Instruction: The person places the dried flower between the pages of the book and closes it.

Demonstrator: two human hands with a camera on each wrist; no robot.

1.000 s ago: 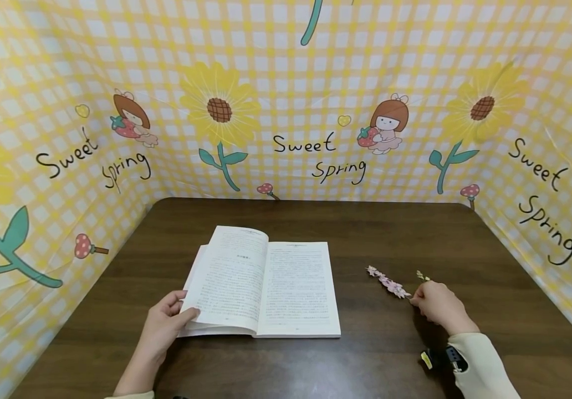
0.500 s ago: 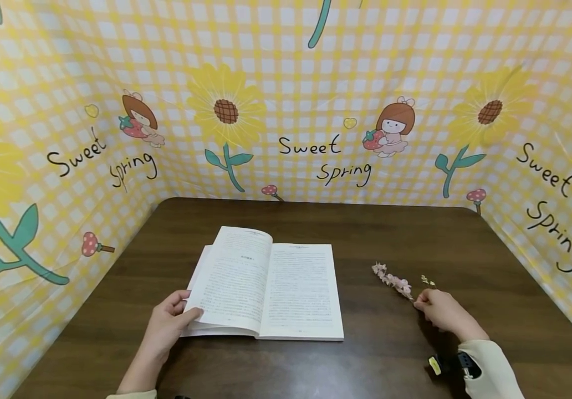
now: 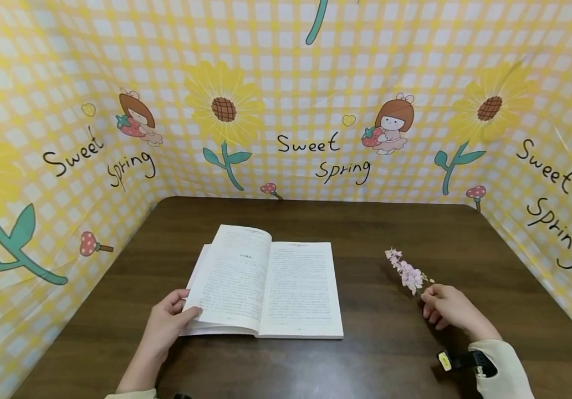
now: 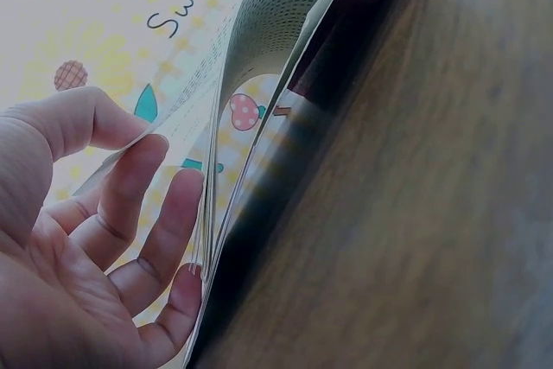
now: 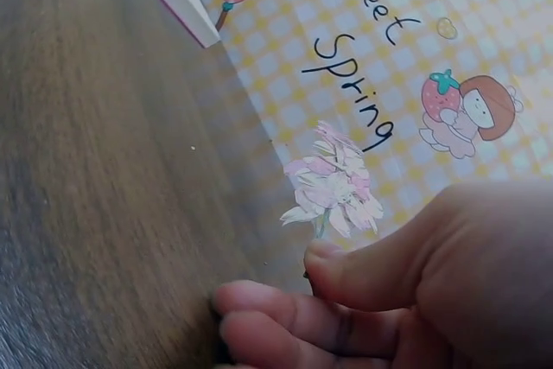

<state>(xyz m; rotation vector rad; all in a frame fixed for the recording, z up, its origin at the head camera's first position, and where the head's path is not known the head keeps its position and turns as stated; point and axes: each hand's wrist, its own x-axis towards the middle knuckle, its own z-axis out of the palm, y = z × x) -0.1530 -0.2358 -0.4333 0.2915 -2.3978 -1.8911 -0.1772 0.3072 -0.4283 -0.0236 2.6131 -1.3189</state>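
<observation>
An open book with printed pages lies on the table in the head view. My left hand pinches the raised left-hand pages near their lower outer corner, between thumb and forefinger. In the left wrist view those pages curve up, and the other fingertips are by the page edges below. To the right of the book, my right hand pinches the thin stem of a pink flower sprig. Its blossoms stick out past the thumb in the right wrist view. Small yellowish flowers show just behind the right hand, partly hidden.
Everything stands on a dark brown wooden table. A yellow checked cloth with printed flowers and lettering hangs behind it and along both sides. A black strap with a yellow-faced device is at my right wrist.
The flower sprig has risen with my right hand, which has shifted slightly right, and its blossoms now overlap the yellowish flowers. My left hand keeps its hold on the pages.
</observation>
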